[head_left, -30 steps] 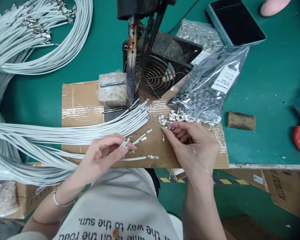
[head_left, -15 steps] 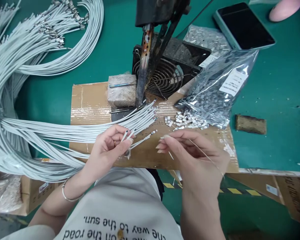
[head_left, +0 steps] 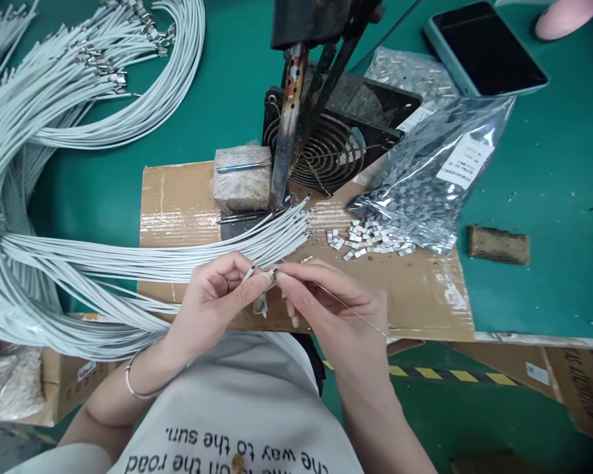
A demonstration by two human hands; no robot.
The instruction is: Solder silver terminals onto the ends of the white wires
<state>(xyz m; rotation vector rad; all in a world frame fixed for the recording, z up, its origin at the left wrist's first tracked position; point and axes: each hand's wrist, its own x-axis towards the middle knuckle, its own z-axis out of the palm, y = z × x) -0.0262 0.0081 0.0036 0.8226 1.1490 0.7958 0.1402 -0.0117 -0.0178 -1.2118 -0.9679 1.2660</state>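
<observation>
My left hand [head_left: 220,289] is closed, pinching the ends of white cables [head_left: 250,273] between thumb and fingers; a dark tip shows on one end. Right against it, my right hand [head_left: 331,306] is closed too, its thumb and forefinger at the tip of a cable. A thin wire [head_left: 353,311] runs through the right hand and trails back over the palm. Whether a small part sits in the right fingertips is hidden. Just beyond both hands, a bundle of white cables [head_left: 202,253] lies with its ends fanned out on the cardboard [head_left: 178,191].
A soldering iron [head_left: 289,118] on a stand points down beside a wrapped block [head_left: 242,184] and a fan [head_left: 333,151]. Small white-metal pieces [head_left: 370,238] lie before a plastic bag [head_left: 425,171]. A phone [head_left: 487,49], a brown block [head_left: 498,245] and coiled cables [head_left: 10,171] surround these.
My right hand has moved left with the thin wire, bringing its fingertips up to those of my left hand. The left hand has barely shifted.
</observation>
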